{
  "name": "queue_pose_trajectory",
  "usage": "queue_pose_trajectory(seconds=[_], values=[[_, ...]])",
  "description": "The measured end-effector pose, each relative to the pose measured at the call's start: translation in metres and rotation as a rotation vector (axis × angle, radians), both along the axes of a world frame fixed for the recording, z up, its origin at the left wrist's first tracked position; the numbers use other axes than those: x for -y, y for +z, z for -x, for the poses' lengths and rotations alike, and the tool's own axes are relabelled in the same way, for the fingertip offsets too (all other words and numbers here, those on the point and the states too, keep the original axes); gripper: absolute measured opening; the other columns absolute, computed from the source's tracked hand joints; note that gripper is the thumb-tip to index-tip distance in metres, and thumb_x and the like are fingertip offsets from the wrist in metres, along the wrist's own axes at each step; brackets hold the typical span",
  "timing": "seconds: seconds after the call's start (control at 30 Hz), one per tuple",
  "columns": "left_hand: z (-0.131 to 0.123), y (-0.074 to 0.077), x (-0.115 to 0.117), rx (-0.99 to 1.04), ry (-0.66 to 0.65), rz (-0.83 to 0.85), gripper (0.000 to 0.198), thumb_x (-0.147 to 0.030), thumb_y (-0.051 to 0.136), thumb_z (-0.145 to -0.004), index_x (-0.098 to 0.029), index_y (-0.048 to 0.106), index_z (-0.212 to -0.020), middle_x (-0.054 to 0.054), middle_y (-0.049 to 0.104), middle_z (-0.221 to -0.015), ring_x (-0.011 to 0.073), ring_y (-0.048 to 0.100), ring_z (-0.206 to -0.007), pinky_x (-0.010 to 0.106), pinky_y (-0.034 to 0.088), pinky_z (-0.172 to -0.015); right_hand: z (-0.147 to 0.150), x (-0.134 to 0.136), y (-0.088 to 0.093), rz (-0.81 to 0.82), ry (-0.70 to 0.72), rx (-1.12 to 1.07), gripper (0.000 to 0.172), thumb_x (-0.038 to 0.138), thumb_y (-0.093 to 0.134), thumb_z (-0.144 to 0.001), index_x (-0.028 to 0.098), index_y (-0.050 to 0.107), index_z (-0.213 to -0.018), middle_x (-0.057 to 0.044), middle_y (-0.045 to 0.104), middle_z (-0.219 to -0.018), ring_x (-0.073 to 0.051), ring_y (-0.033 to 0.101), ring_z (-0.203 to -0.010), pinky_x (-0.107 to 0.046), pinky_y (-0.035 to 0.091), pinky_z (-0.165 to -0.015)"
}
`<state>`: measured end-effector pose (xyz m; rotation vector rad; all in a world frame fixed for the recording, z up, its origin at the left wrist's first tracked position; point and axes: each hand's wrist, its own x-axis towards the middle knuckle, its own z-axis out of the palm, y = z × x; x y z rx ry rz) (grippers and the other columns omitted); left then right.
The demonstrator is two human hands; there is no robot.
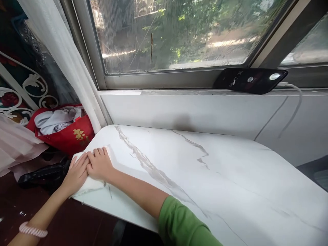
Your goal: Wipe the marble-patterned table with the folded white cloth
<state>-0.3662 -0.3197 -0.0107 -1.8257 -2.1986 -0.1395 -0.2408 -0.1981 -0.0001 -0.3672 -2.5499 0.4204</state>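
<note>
A white cloth lies folded at the left end of a white marble-patterned table, reaching the table's edge. My left hand lies flat on its left part, fingers stretched out. Pressed on the cloth beside it is my right hand, also flat, its fingertips pointing away from me. The two hands touch where the thumbs and fingers meet. Neither hand is wrapped round anything. What is under the palms is hidden.
A phone leans on the window frame, with a white cable plugged in. Left of the table are a white curtain, a red bag holding pale cloth, and a black bag. The table's back edge meets the wall.
</note>
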Motion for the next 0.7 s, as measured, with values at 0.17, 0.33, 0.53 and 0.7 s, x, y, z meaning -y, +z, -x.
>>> queue_pose_trajectory(seconds=[0.17, 0.33, 0.53, 0.7], values=[[0.023, 0.002, -0.061, 0.112, -0.023, -0.001, 0.053, -0.031, 0.026, -0.095, -0.029, 0.045, -0.144, 0.008, 0.048, -0.149, 0.0311, 0.042, -0.139, 0.056, 0.02, -0.118, 0.023, -0.051, 0.0, 0.029, -0.082, 0.019, 0.036, 0.031, 0.046, -0.092, 0.017, 0.055, -0.123, -0.012, 0.062, -0.12, -0.026, 0.051, -0.116, -0.048, 0.027, -0.113], [0.029, 0.011, -0.142, 0.195, 0.001, 0.04, 0.053, -0.031, 0.022, -0.096, -0.02, 0.045, -0.143, 0.013, 0.044, -0.152, 0.0308, 0.038, -0.141, 0.057, 0.016, -0.119, 0.036, -0.116, -0.001, 0.058, -0.15, 0.045, 0.03, 0.026, 0.042, -0.093, 0.018, 0.056, -0.118, -0.01, 0.063, -0.119, -0.023, 0.052, -0.116, -0.044, 0.026, -0.114], [0.036, 0.021, -0.219, 0.278, -0.081, 0.08, 0.049, -0.026, 0.025, -0.097, -0.024, 0.044, -0.142, 0.006, 0.042, -0.154, 0.0221, 0.037, -0.141, 0.052, 0.013, -0.12, 0.046, -0.173, -0.005, 0.069, -0.312, 0.035, 0.033, 0.023, 0.039, -0.092, 0.017, 0.057, -0.12, -0.012, 0.064, -0.119, -0.026, 0.053, -0.117, -0.045, 0.028, -0.112], [0.045, 0.021, -0.243, 0.267, -0.106, 0.109, 0.05, -0.025, 0.026, -0.098, -0.023, 0.043, -0.145, 0.008, 0.04, -0.155, 0.0203, 0.034, -0.144, 0.051, 0.013, -0.12, 0.052, -0.188, -0.006, 0.081, -0.371, 0.041, 0.037, 0.021, 0.037, -0.092, 0.014, 0.057, -0.123, -0.014, 0.064, -0.12, -0.027, 0.053, -0.118, -0.046, 0.028, -0.112]])
